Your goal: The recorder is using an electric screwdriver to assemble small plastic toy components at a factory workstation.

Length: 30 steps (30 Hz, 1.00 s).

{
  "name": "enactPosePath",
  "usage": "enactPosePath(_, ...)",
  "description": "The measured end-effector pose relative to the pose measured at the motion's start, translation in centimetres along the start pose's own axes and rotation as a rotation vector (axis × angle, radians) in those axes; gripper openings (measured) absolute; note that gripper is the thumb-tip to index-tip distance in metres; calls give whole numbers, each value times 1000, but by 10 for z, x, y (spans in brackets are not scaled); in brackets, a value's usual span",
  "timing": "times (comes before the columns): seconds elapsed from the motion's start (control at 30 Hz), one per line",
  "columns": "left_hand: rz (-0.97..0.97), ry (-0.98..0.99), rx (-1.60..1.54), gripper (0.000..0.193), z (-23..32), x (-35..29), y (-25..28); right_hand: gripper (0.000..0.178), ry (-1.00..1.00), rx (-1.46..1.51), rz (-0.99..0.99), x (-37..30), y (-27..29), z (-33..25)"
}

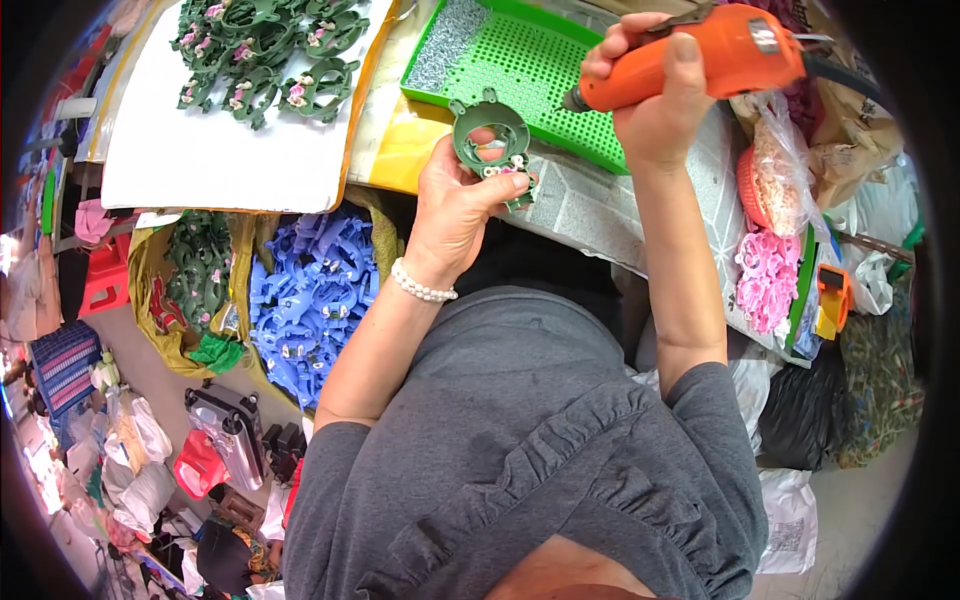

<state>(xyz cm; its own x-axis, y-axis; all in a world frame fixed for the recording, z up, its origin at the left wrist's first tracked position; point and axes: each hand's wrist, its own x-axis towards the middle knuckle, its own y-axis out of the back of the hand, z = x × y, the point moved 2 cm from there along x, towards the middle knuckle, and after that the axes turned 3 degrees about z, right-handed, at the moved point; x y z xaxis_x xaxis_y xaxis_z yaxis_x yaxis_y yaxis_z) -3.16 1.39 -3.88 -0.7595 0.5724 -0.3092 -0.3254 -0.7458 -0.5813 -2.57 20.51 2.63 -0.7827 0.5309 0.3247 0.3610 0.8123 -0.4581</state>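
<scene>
My left hand point(452, 205) is closed on a dark green plastic part point(492, 112). The part has a round opening, small lugs on its rim and a pink-and-white figure under my thumb. In my right hand point(655, 115) is an orange electric screwdriver point(715, 62), held level with its tip toward the left. That tip sits over the near side of a green perforated tray point(540, 70), apart from the green part. Small silvery screws point(448, 45) lie heaped in the tray's left end.
Similar green parts point(265, 50) are piled on a white board point(225, 160) at the far left. Below it stand sacks of green parts point(195, 265) and blue parts point(310, 285). To the right are pink parts point(768, 275), a red basket point(752, 190) and an orange tape dispenser point(832, 300).
</scene>
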Motion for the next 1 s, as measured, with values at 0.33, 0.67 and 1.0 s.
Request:
enactPosePath(0.33,-16,-89,66,49,12,-6,-22,78,100,135,-469,-29,-41,-58)
enactPosePath(0.67,5,-134,158,52,14,-12,-20,76,78,124,-475,-46,-53,-43)
enactPosePath(1.0,61,-199,215,47,11,-18,-26,70,88,113,-439,-54,-51,-32)
